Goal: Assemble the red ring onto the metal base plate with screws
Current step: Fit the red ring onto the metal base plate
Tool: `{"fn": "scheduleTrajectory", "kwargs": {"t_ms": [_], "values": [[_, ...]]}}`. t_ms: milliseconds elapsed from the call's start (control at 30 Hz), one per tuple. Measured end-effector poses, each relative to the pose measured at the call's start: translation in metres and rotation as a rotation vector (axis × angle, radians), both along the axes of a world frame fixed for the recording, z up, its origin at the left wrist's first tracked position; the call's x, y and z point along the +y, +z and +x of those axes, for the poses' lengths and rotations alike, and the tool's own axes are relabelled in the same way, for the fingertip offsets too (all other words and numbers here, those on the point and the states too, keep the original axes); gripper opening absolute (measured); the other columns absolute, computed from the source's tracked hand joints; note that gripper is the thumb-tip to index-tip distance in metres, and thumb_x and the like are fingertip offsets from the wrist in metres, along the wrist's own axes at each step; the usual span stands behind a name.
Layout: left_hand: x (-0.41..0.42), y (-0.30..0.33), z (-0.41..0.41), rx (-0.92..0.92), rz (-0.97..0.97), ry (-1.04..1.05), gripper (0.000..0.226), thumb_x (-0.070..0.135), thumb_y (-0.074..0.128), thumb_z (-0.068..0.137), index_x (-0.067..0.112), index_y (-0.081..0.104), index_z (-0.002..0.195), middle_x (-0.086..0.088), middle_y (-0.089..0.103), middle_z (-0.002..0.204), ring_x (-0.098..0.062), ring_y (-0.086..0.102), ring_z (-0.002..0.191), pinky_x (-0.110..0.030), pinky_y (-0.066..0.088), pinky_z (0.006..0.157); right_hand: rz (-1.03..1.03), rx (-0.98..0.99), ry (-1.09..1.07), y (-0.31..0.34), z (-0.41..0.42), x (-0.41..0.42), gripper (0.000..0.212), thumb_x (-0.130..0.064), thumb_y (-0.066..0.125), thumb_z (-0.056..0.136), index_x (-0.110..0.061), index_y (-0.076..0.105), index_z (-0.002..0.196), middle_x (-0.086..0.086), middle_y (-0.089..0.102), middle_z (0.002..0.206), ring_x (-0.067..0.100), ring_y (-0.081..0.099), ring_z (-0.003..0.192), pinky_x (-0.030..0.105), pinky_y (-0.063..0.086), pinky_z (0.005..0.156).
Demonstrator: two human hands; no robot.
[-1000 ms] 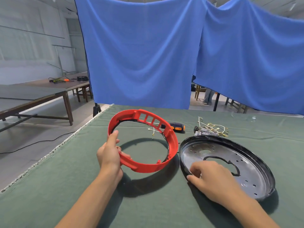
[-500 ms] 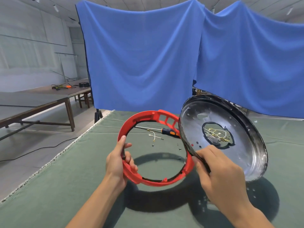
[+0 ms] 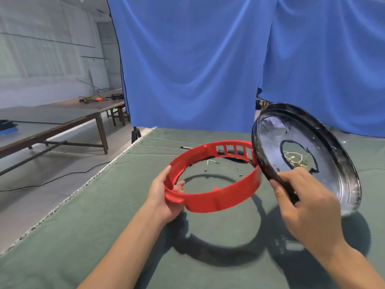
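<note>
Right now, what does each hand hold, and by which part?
Left hand grips the red ring at its near-left rim; right hand grips the metal base plate at its lower-left rim.

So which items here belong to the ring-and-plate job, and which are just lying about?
Job: red ring in left hand; metal base plate in right hand; loose screws; screwdriver.

Lying about: wire bundle; blue drapes; side tables.

We see the red ring (image 3: pixel 214 180) as smooth, slightly glossy plastic, moulded with slots. The base plate (image 3: pixel 325 163) is shiny bare metal inside, with a glossy black rim just beside our right fingers (image 3: pixel 291 178). Beneath both lies the table (image 3: pixel 104 215), covered in matt green felt-like cloth. Behind hangs soft blue cloth (image 3: pixel 187 69).
</note>
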State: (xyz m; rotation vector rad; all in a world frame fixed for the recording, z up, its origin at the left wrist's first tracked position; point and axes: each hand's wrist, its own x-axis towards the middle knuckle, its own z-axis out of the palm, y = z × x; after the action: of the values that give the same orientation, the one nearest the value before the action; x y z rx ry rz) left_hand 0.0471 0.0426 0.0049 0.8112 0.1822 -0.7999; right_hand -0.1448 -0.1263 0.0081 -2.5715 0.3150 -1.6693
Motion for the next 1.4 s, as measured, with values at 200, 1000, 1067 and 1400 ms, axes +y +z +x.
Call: {"fn": "scheduleTrajectory", "kwargs": {"t_ms": [200, 1000, 1067, 1400], "values": [[0.002, 0.007, -0.002, 0.022, -0.032, 0.002, 0.052, 0.038, 0.058, 0.092, 0.009, 0.055, 0.049, 0.001, 0.052, 0.036, -0.01, 0.05, 0.026, -0.021, 0.045, 0.03, 0.0, 0.018, 0.011, -0.002, 0.003, 0.0, 0.021, -0.024, 0.051, 0.087, -0.009, 0.062, 0.077, -0.002, 0.052, 0.068, 0.015, 0.042, 0.063, 0.03, 0.034, 0.051], [-0.01, 0.0, -0.016, -0.488, 0.311, -0.083, 0.038, 0.04, 0.043, 0.097, 0.019, 0.054, 0.127, -0.015, 0.062, 0.087, -0.022, 0.054, 0.059, -0.035, 0.051, 0.063, -0.115, 0.272, 0.212, -0.011, 0.018, 0.017, 0.021, -0.027, 0.051, 0.089, -0.016, 0.066, 0.078, -0.007, 0.057, 0.073, 0.012, 0.054, 0.065, 0.02, 0.04, 0.056], [-0.014, -0.002, -0.02, -0.522, 0.324, -0.08, 0.031, 0.033, 0.047, 0.096, 0.016, 0.062, 0.116, -0.013, 0.065, 0.085, -0.021, 0.061, 0.059, -0.032, 0.053, 0.051, -0.144, 0.33, 0.234, -0.011, 0.022, 0.023, 0.019, -0.025, 0.053, 0.088, -0.017, 0.066, 0.078, -0.007, 0.059, 0.074, 0.013, 0.055, 0.066, 0.021, 0.041, 0.058], [-0.005, -0.005, -0.012, -0.483, 0.421, -0.186, 0.041, 0.045, 0.064, 0.08, 0.014, 0.067, 0.106, -0.004, 0.071, 0.089, -0.016, 0.066, 0.063, -0.025, 0.047, 0.048, -0.2, 0.491, 0.317, -0.008, 0.028, 0.038, 0.007, -0.023, 0.06, 0.085, -0.021, 0.065, 0.08, -0.012, 0.058, 0.075, 0.011, 0.05, 0.069, 0.022, 0.042, 0.058]]}}
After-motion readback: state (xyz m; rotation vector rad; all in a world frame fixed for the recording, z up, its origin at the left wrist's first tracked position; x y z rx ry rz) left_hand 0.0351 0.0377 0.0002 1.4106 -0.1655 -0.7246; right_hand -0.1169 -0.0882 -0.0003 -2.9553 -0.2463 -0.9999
